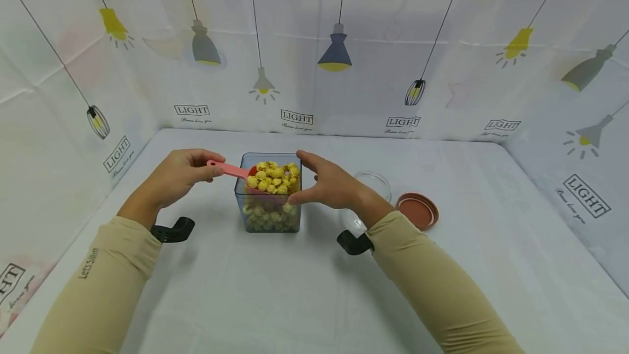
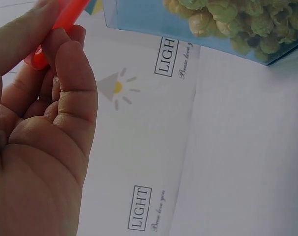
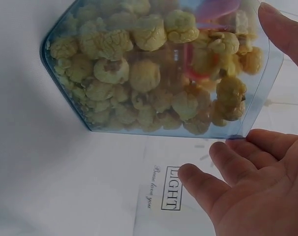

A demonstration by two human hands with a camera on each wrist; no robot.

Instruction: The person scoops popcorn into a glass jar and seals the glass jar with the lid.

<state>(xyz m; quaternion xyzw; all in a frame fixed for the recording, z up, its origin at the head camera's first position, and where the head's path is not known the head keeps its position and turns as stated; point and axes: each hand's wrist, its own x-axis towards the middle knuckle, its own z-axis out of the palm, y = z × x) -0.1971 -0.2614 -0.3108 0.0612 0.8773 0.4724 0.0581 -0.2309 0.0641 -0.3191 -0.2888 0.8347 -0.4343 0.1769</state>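
A clear blue-tinted square container (image 1: 271,228) of yellow popcorn (image 1: 275,178) stands on the table ahead of me. My left hand (image 1: 174,179) pinches the handle of a pink scoop (image 1: 230,169) between thumb and fingers, left of the container. The scoop's bowl is inside the container's top, heaped with popcorn; its underside shows faintly through the wall in the right wrist view. My right hand (image 1: 334,183) holds the container's right side at the rim, thumb (image 3: 285,30) on the near wall and fingers round the far side. In the left wrist view the handle (image 2: 70,14) lies between fingertips.
Right of the container is a clear round jar (image 1: 374,175), partly hidden behind my right wrist. A reddish-brown round lid (image 1: 417,211) lies on the table beside it. A white cloth (image 1: 255,294) covers the table, and a lamp-printed backdrop (image 1: 295,37) rises behind and at both sides.
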